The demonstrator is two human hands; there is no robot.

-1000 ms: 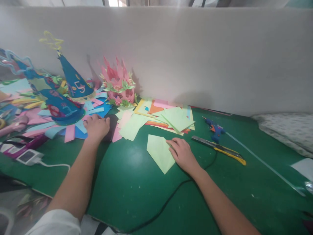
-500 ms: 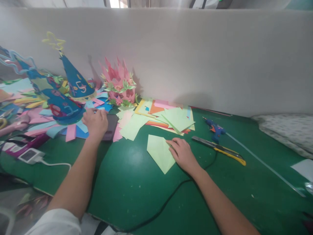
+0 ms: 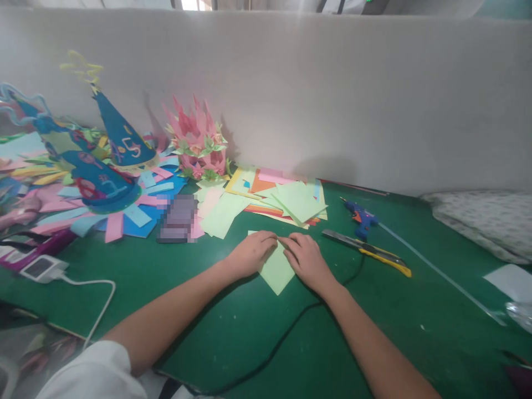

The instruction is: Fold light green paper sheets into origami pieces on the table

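A pale green sheet of paper (image 3: 277, 277) lies on the green table with a pointed corner toward me. My left hand (image 3: 254, 252) rests on its left part, fingers closed at the upper edge. From the other side my right hand (image 3: 305, 257) has its fingers bent onto the same edge, and the two sets of fingertips nearly meet. Both hands cover much of the sheet's upper part. To the right of my right hand lies a yellow utility knife (image 3: 374, 254), blade section pointing left.
Behind the knife is a blue glue gun (image 3: 359, 219) with a long glue stick. A phone (image 3: 178, 219) lies to the left. Stacked coloured paper (image 3: 299, 202), a pink paper crown (image 3: 198, 144) and blue cone hats (image 3: 124, 136) stand farther back. A black cable (image 3: 286, 338) crosses the table.
My left hand has moved right and toward me, from beside the phone onto the green paper. My right hand has stayed on the sheet. The view has shifted slightly.
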